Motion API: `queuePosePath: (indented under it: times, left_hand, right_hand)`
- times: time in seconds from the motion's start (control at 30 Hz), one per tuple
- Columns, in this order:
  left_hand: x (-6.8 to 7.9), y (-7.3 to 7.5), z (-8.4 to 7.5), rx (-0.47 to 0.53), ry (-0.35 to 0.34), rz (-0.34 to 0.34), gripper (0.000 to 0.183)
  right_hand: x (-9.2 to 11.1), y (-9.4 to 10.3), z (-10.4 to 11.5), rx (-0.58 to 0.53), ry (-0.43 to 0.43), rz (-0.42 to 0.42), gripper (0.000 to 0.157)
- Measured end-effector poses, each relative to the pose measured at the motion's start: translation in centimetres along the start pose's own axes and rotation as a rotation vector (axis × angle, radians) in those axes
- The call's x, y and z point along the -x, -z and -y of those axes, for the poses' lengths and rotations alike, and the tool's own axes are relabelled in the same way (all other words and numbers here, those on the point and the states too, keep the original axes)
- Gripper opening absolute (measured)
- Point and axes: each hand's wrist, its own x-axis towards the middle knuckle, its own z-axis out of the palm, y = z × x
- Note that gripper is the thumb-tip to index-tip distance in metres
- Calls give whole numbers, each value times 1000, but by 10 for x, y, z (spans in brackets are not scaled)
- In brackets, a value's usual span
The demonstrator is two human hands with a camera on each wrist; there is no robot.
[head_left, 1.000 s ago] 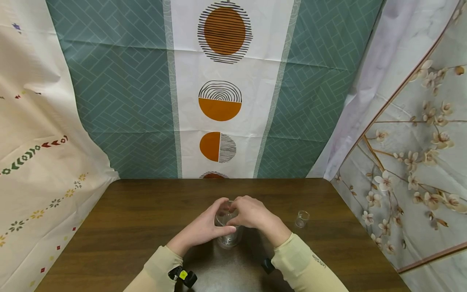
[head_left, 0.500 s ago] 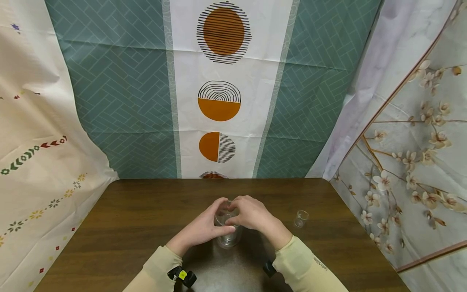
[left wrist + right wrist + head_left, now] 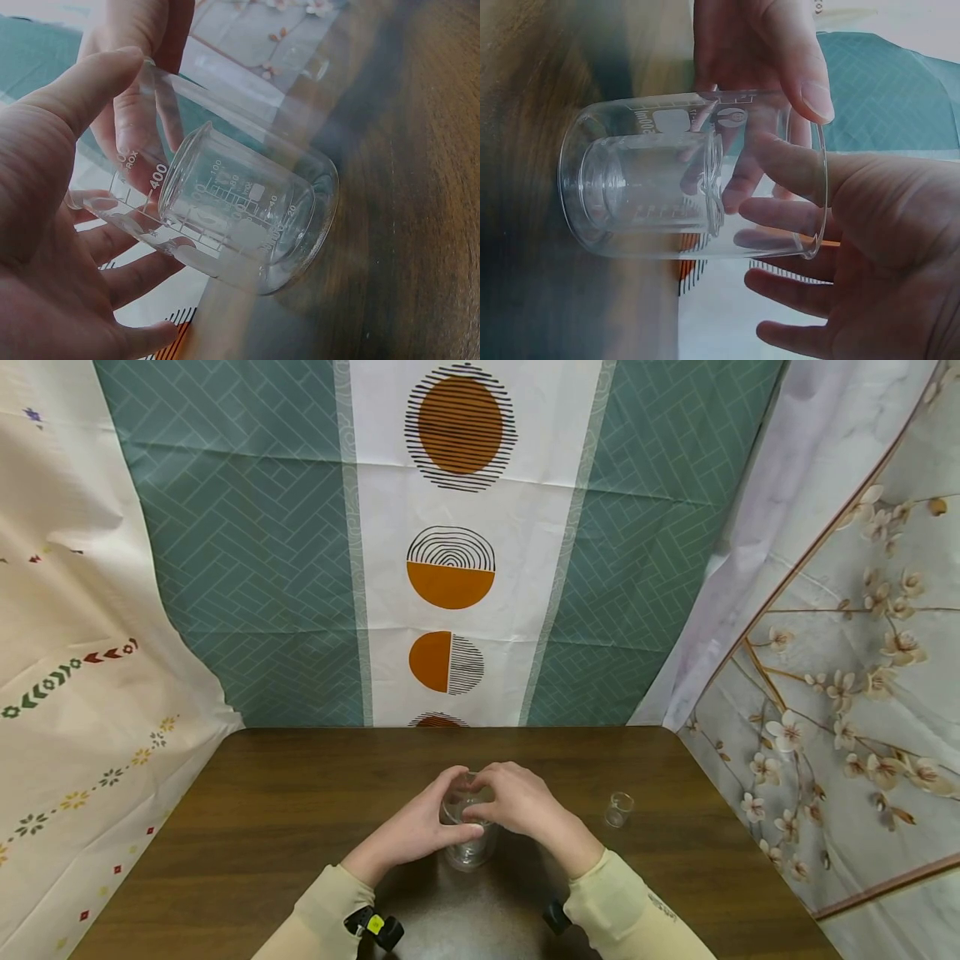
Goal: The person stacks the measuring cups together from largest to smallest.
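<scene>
A large clear glass beaker [image 3: 469, 855] with white graduations stands upright on the table, in front of me. My left hand [image 3: 422, 828] holds it from the left, thumb at the rim and fingers along the outer wall. Inside it, near the bottom, sits a smaller graduated beaker [image 3: 652, 184]; whether another is nested in that one, I cannot tell. My right hand [image 3: 519, 800] reaches over the rim from the right. Its thumb and some fingers extend into the large beaker, apart from the small beaker's rim in the right wrist view; its other fingers are outside the glass.
A small glass beaker [image 3: 619, 810] stands on the right of the dark wooden table [image 3: 300, 785]. A patterned curtain [image 3: 442, 677] hangs behind the table's far edge, with a cream cloth [image 3: 90, 610] at the left and a floral cloth [image 3: 847, 693] at the right.
</scene>
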Motion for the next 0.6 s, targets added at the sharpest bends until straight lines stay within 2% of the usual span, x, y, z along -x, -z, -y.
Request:
queuePosePath:
  times: [0.37,0.6]
  left_hand:
    - [0,0,-1,10,-4,9,81]
    - [0,0,-1,11,-11,9,82]
  right_hand:
    - [6,-3,-3,-24,32,-67,35]
    - [9,-7,-7,-42,61,-118,27]
